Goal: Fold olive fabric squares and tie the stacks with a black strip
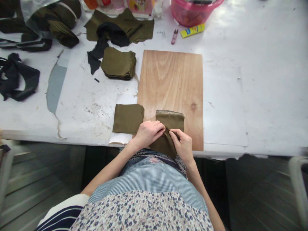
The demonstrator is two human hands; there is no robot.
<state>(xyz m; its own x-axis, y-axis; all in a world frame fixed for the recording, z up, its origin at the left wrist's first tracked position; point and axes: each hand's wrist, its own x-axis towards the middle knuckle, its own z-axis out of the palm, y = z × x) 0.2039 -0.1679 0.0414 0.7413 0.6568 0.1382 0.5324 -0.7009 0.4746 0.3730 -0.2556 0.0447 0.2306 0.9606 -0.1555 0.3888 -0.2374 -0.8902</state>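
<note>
Olive fabric piece point(163, 147), held two-handed

Left hand point(149, 132) and right hand point(183, 143) each pinch it, close together, perhaps controlling a fold, at the near edge of a wooden board point(171, 80). An olive fabric stack point(127, 118) lies beside the left hand, probably for easy reach.

Blue checked garment point(149, 175), floral-print panel point(144, 211)

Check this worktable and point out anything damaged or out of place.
The white table covering is torn on the left: a ragged gap exposes a grey-blue area, odd against the pale surface. Dark smudges mark the covering nearby. The held olive cloth bunches at the fingers, though that looks like handling, not damage.
</note>
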